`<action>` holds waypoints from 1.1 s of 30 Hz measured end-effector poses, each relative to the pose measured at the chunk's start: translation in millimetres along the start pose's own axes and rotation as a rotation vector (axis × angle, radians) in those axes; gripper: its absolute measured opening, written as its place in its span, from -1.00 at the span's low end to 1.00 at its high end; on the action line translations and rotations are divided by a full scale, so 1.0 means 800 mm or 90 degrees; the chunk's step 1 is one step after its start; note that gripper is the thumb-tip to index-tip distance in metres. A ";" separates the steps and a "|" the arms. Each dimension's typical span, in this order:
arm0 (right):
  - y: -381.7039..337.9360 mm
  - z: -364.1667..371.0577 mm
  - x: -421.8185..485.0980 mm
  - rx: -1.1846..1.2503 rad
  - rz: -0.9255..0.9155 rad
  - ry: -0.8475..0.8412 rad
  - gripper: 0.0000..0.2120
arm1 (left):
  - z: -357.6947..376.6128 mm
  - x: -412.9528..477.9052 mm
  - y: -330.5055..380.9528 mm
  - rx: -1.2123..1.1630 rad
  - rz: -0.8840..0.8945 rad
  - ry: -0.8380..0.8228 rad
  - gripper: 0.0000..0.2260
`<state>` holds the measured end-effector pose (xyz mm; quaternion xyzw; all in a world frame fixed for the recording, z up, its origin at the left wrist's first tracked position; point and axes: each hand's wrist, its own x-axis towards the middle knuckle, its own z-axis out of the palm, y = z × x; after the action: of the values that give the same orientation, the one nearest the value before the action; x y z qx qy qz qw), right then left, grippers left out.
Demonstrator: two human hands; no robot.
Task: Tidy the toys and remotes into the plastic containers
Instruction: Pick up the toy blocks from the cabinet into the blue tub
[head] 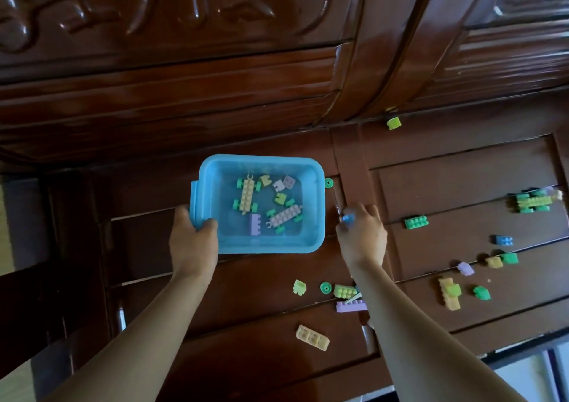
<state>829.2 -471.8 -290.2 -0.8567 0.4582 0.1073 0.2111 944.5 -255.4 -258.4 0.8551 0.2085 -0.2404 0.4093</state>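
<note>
Looking down from my head camera, my left hand (192,238) grips the near left corner of the blue plastic tub (261,159), thumb hooked over the rim, steadying it on the dark wooden surface (246,324). My right hand (361,235), just right of the tub, has its fingertips curled around a small blue piece (349,218) and pinches it against the wood. I judge the step in hand to be gathering loose bricks one at a time. The next move calls for carrying this piece leftward over the tub's right wall and letting it drop among the wheeled brick cars (246,197) already inside. The tub is smooth and slightly translucent, with rounded corners and a flared rim. The wood is glossy and grooved into slats (small pieces could lodge in those grooves, I suspect). A round green wheel (328,182) lies just beyond my right hand, close to the tub's far corner. A green studded brick (415,222) sits to that hand's right, with more pastel blocks scattered farther out. Nearer me, beside my right forearm, lie a long purple brick (351,305) and a flat yellow plate (312,337). All look like hard, studded plastic. I see no remotes.
</note>
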 end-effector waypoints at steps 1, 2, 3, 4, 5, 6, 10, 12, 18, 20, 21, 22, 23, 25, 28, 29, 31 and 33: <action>-0.007 -0.002 0.007 0.033 -0.023 0.031 -0.79 | 0.002 0.001 0.001 0.007 0.002 0.000 -0.89; -0.016 -0.004 0.016 0.054 -0.051 0.051 -0.79 | 0.004 0.003 0.003 0.016 0.004 0.004 -0.90; -0.025 -0.006 0.024 0.060 -0.078 0.058 -0.79 | 0.004 0.004 0.004 0.028 0.004 0.008 -0.91; -0.035 -0.007 0.033 0.056 -0.098 0.055 -0.77 | 0.004 0.006 0.005 0.042 0.003 0.014 -0.91; -0.043 -0.008 0.042 0.047 -0.108 0.044 -0.75 | 0.004 0.008 0.006 0.056 -0.002 0.018 -0.90; -0.050 -0.007 0.052 0.037 -0.112 0.028 -0.72 | 0.004 0.011 0.006 0.068 -0.008 0.022 -0.88; -0.057 0.006 0.066 -0.040 -0.141 -0.033 -0.70 | 0.003 0.018 0.003 0.098 -0.008 0.012 -0.83; -0.056 0.013 0.067 -0.054 -0.142 -0.020 -0.76 | 0.003 0.021 0.001 0.101 -0.002 0.007 -0.84; -0.037 0.008 0.059 -0.085 -0.120 -0.031 -0.80 | 0.000 0.019 -0.001 0.112 -0.002 -0.015 -0.87; -0.028 -0.005 0.049 -0.052 -0.055 -0.033 -0.81 | -0.005 0.016 0.002 0.112 -0.002 -0.046 -0.90; -0.026 -0.012 0.046 -0.017 -0.026 -0.014 -0.82 | -0.006 0.015 0.002 0.118 -0.002 -0.065 -0.90; -0.027 -0.021 0.041 0.026 -0.008 0.022 -0.84 | -0.007 0.014 0.003 0.122 -0.003 -0.083 -0.91; -0.031 -0.030 0.035 0.076 -0.002 0.065 -0.84 | -0.008 0.012 0.005 0.126 -0.003 -0.100 -0.91; -0.047 -0.054 0.017 0.183 -0.021 0.127 -0.85 | -0.011 0.003 0.012 0.131 -0.006 -0.131 -0.88; -0.080 -0.085 -0.013 0.232 -0.101 0.092 -0.79 | -0.011 -0.014 0.028 0.118 -0.001 -0.177 -0.87; -0.090 -0.093 -0.023 0.228 -0.139 0.051 -0.78 | -0.011 -0.020 0.035 0.112 -0.001 -0.185 -0.87; -0.109 -0.108 -0.041 0.224 -0.208 -0.039 -0.75 | -0.014 -0.033 0.049 0.096 -0.003 -0.191 -0.86; -0.119 -0.123 -0.050 0.221 -0.241 -0.078 -0.72 | -0.016 -0.043 0.060 0.073 -0.013 -0.190 -0.85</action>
<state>885.3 -440.6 -162.6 -0.8700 0.2876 0.0372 0.3987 946.9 -278.2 -203.0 0.8296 0.1397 -0.3804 0.3840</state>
